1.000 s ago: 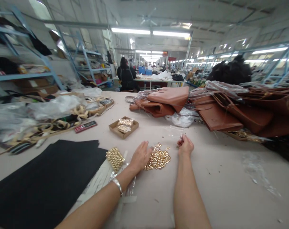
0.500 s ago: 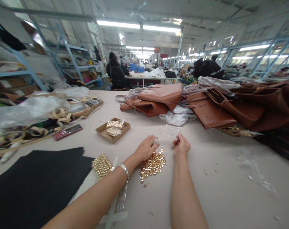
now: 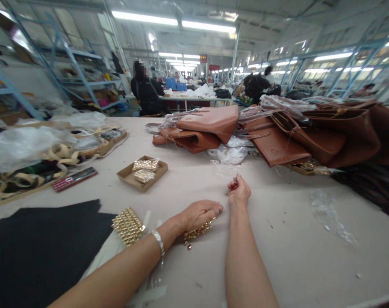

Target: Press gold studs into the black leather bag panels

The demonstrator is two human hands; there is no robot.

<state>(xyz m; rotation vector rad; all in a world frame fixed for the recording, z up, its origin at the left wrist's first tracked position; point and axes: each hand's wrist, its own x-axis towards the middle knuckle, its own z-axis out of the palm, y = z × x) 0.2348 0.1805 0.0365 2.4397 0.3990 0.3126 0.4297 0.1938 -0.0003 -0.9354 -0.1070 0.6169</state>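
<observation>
My left hand (image 3: 199, 214), with a silver bracelet at the wrist, lies palm down over a pile of small gold metal pieces (image 3: 197, 232), hiding most of it. Its fingers are stretched out to the right. Curled fingers on my right hand (image 3: 239, 190) pinch something I cannot make out, just beyond and to the right of the pile. Gold pieces in neat rows (image 3: 128, 226) lie left of my left wrist. An open cardboard box (image 3: 142, 173) farther back holds packs of gold pieces.
Brown leather bags (image 3: 210, 124) lie across the back and right of the table (image 3: 297, 265). Black sheets (image 3: 50, 248) cover the near left. A red and black case (image 3: 74, 179) is by straps and plastic. People work behind.
My left hand has moved from the far edge of the gold pile to over it, covering most of the pieces. My right hand remains curled. The whole view has shifted slightly.
</observation>
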